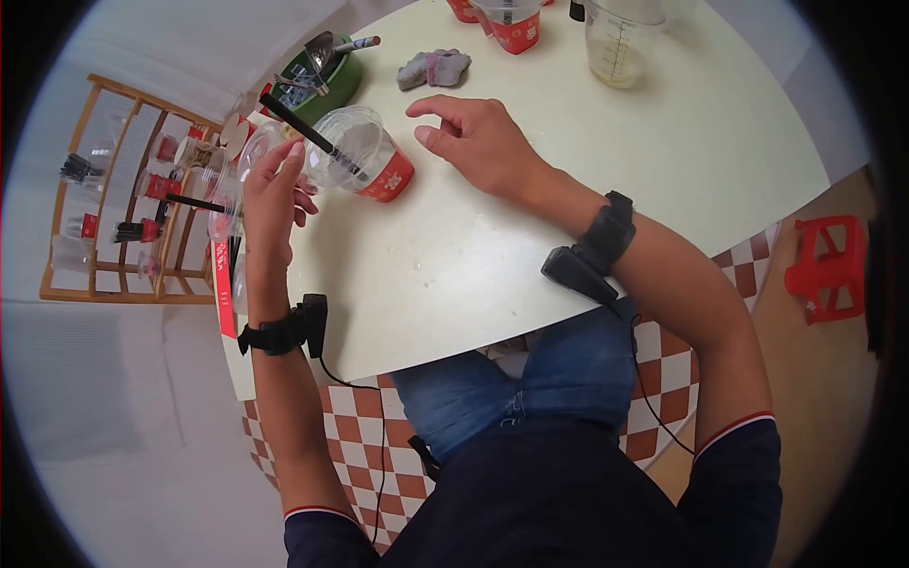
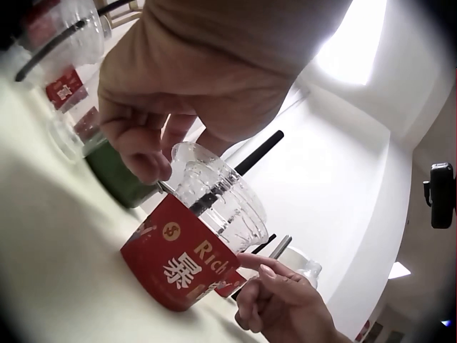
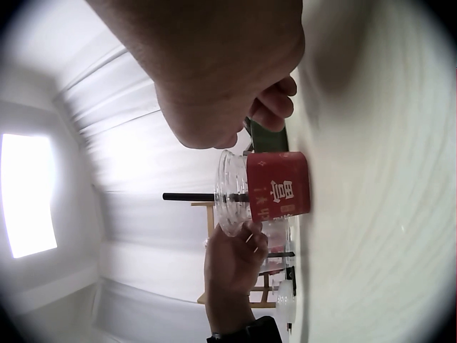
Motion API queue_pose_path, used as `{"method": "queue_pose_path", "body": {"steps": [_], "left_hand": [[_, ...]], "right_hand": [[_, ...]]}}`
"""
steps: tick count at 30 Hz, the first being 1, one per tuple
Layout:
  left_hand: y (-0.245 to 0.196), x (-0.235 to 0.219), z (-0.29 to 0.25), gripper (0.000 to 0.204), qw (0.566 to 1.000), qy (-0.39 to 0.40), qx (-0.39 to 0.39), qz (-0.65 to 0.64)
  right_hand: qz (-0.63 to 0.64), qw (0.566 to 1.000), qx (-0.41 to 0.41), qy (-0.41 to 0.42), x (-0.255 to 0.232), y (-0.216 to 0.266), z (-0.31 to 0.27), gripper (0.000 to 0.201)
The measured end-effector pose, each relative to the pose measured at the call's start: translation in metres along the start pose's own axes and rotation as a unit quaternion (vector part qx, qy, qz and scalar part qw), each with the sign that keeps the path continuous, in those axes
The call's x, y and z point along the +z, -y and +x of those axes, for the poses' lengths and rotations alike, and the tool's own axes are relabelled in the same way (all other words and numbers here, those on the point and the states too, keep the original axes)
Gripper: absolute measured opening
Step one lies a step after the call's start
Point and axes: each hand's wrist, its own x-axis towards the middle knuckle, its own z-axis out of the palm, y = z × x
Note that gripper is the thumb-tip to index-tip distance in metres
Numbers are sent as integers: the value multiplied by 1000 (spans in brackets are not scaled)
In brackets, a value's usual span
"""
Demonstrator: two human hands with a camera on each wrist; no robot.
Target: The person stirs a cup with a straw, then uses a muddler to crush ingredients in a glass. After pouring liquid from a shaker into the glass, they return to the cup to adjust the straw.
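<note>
Two hands at work over the white table [image 1: 568,189]. Left hand [image 1: 272,194] at the left edge, fingers curled against the domed lid of a clear cup [image 1: 365,156] with red sleeve, tilted, black straw [image 1: 298,123] poking through. Right hand [image 1: 478,137] just right of the cup, fingers loosely spread, holding nothing. Farther off: green bowl [image 1: 331,80], grey cloth [image 1: 434,68], measuring jug [image 1: 620,43].

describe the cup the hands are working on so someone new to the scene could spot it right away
On the round cream table, look toward its left edge, beside the wooden rack. The cup stands there, clear plastic with a domed lid and a red sleeve, touched by the left hand. Unlike the other red-sleeved cups at the table's far edge, a black straw pokes through its lid.
</note>
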Motion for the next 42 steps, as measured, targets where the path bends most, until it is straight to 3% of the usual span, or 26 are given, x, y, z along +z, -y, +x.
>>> {"method": "queue_pose_path", "body": {"steps": [7, 10, 15, 16, 21, 30, 42], "left_hand": [[18, 23, 21, 42, 986, 22, 139, -85], [22, 38, 22, 46, 972, 63, 120, -192], [21, 52, 19, 41, 937, 100, 85, -324], [21, 54, 18, 41, 935, 98, 83, -332], [18, 62, 16, 37, 925, 92, 72, -362], [24, 60, 16, 35, 932, 75, 97, -341], [33, 57, 19, 33, 930, 89, 108, -340]], "right_hand": [[130, 991, 24, 13, 16, -4, 11, 41], [164, 986, 24, 18, 27, 19, 24, 43], [95, 995, -23, -17, 52, -2, 47, 38], [119, 993, 7, -5, 53, -3, 48, 36], [230, 964, 126, 46, 42, 5, 45, 28], [241, 969, 59, -4, 59, -4, 41, 29], [255, 960, 110, 29, 51, 1, 41, 44]]}}
